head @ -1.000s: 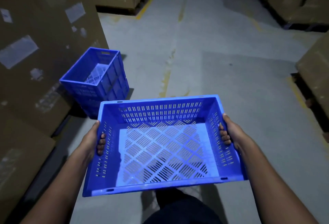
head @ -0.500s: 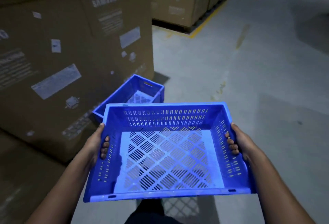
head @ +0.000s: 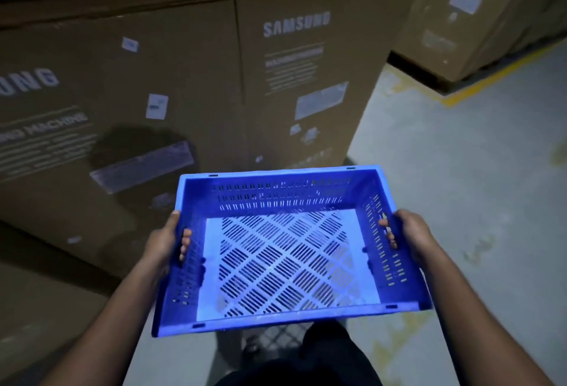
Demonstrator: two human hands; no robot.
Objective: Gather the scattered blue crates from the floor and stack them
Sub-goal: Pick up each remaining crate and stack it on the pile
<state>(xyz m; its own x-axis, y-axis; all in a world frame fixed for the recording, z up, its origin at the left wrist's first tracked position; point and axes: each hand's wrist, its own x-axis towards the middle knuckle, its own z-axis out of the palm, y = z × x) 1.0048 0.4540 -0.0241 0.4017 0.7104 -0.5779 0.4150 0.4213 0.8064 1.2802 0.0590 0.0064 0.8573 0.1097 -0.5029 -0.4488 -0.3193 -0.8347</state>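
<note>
I hold an empty blue crate (head: 288,250) level in front of me at about waist height. It has slotted walls and a pale lattice bottom. My left hand (head: 165,241) grips its left wall, fingers through the handle slot. My right hand (head: 409,235) grips the right wall the same way. The stack of blue crates seen earlier is hidden, likely behind the held crate.
Tall brown cardboard boxes (head: 190,85) printed with a washing machine label stand close ahead and to the left. More boxes (head: 478,17) sit at the back right behind a yellow floor line (head: 491,79). Grey concrete floor (head: 475,186) stretches to the right.
The view has swung left toward the cardboard boxes. The stacked blue crates that showed beyond the held crate have dropped out of sight behind it. Both hands keep the same grip.
</note>
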